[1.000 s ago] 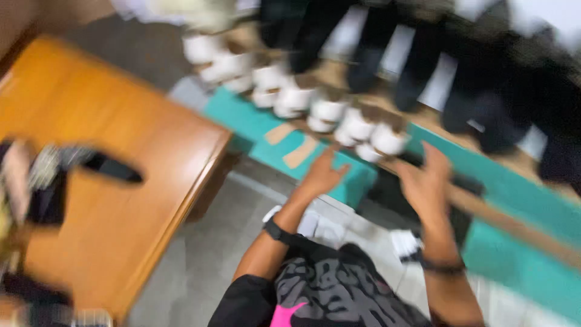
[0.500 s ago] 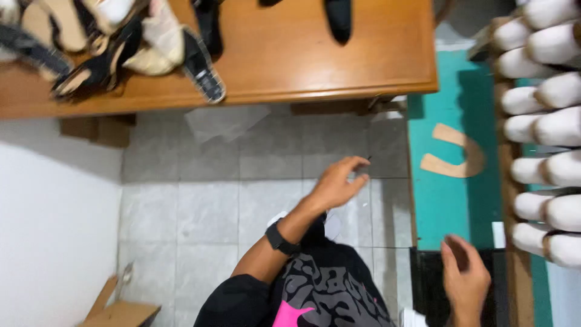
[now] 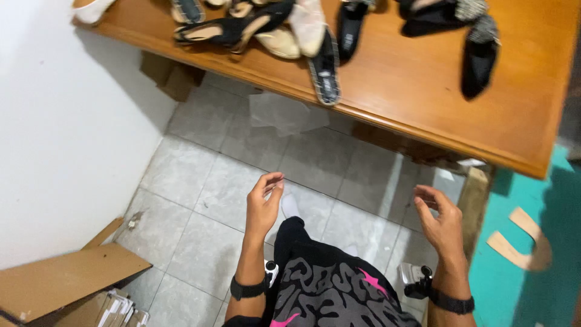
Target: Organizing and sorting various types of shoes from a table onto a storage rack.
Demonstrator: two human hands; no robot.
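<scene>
Shoes (image 3: 315, 48) on the bench (image 3: 423, 103) now lie ahead; left hand (image 3: 263, 209) and right hand (image 3: 442, 221), previously reaching the rack, hang empty, fingers apart.

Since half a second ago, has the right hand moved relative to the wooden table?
Yes. The right hand has come up from low beside the teal mat toward the wooden table edge, now level with the left hand, both empty.
</scene>
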